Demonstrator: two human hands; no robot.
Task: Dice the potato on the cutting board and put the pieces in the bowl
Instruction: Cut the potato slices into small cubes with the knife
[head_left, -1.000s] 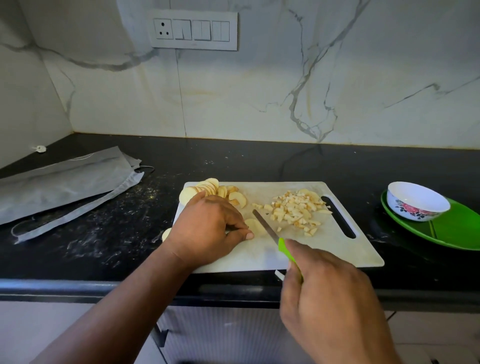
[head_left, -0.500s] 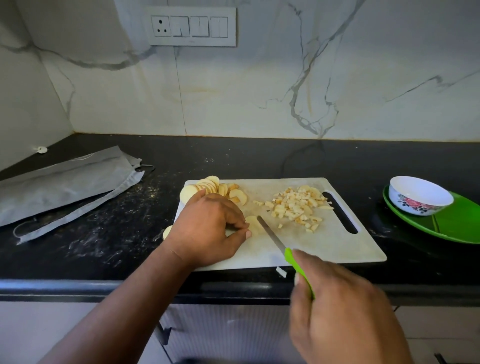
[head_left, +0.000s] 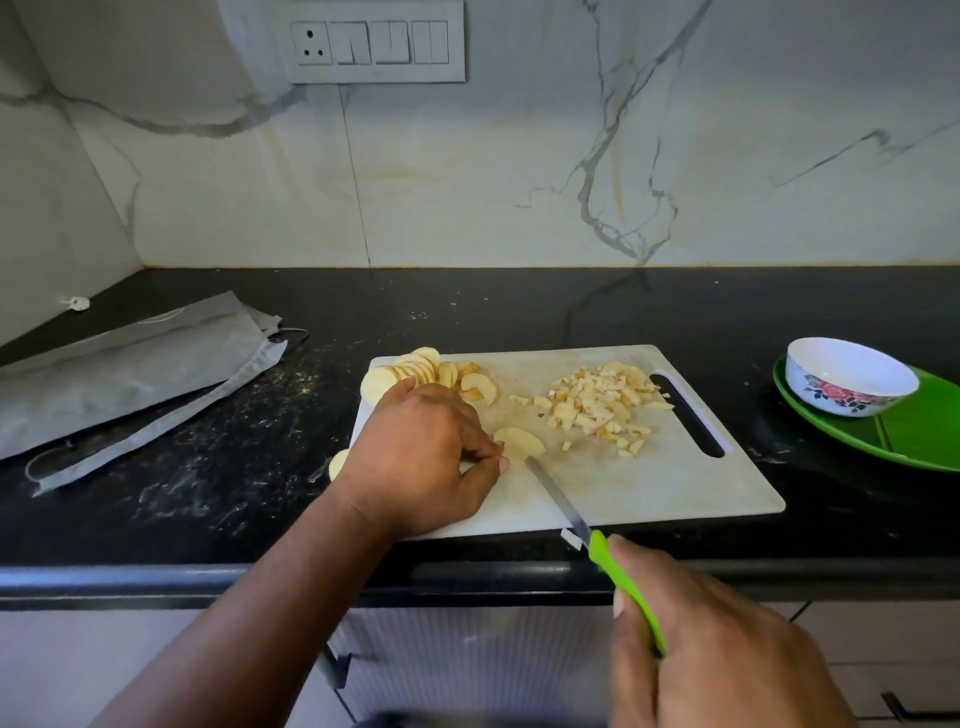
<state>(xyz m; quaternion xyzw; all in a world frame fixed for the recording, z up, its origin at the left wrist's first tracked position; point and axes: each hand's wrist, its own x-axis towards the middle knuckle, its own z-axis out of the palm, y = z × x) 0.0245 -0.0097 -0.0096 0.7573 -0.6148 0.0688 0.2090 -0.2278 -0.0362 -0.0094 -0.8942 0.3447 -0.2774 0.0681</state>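
A pale cutting board (head_left: 649, 483) lies on the black counter. My left hand (head_left: 421, 462) rests on its left part and pinches a small stack of potato slices (head_left: 519, 441). My right hand (head_left: 717, 654) grips the green handle of a knife (head_left: 561, 499) whose blade tip lies just right of those slices. More potato slices (head_left: 421, 371) are fanned at the board's back left corner. A heap of diced potato (head_left: 597, 402) sits at the back right, near the handle slot. The white floral bowl (head_left: 849, 376) stands right of the board, nothing visible inside.
The bowl stands on a green plate (head_left: 914, 436). A grey bag (head_left: 130, 374) lies on the counter's left part. One potato slice (head_left: 338, 464) lies off the board's left edge. A switch panel (head_left: 376, 41) is on the marble wall.
The knife has been drawn back toward me along the board, and my right hand has dropped lower. My left hand stays on the slices.
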